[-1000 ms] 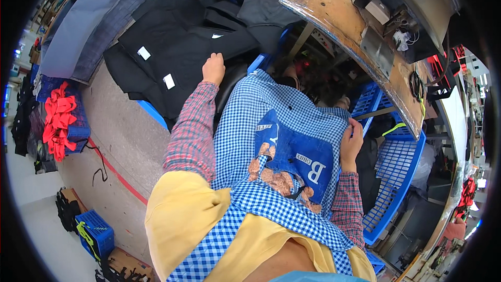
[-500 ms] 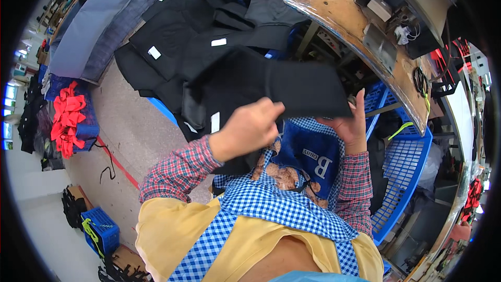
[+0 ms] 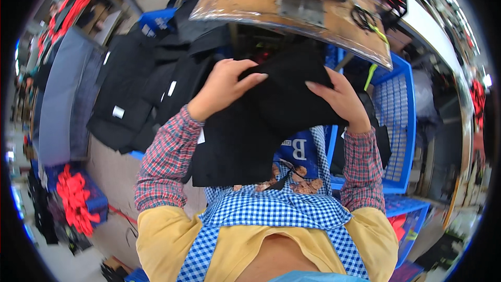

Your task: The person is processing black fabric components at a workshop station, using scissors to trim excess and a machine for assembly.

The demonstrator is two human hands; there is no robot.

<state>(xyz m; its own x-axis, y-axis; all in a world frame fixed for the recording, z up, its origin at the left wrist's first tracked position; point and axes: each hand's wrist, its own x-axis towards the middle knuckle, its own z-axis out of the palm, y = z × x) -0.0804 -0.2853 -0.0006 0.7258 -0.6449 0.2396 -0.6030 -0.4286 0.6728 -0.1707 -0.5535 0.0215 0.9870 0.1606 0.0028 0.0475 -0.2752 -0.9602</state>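
Note:
A black fabric piece (image 3: 282,91) is stretched between my two hands in front of my apron, its lower part hanging over the lap. My left hand (image 3: 224,86) grips its upper left edge, thumb on top and fingers curled behind. On the right side my right hand (image 3: 347,99) pinches it, the thumb lying on the near face and the other fingers mostly hidden behind. To the left lies a heap of similar black pieces (image 3: 141,68), some with white labels (image 3: 118,112). My apron (image 3: 261,213) is blue-and-white checked with a dark blue front panel.
A wooden tabletop (image 3: 240,2) with a plastic-wrapped edge stands just ahead, a metal plate (image 3: 301,8) on it. A blue crate (image 3: 394,125) is close by my right arm. Red fabric strips (image 3: 75,198) fill a crate at the left, near a tall grey-blue panel (image 3: 65,99).
My view has swung to the right, toward the table. The black fabric piece, stretched out to the right before, now hangs lower, and my hands are farther apart on it.

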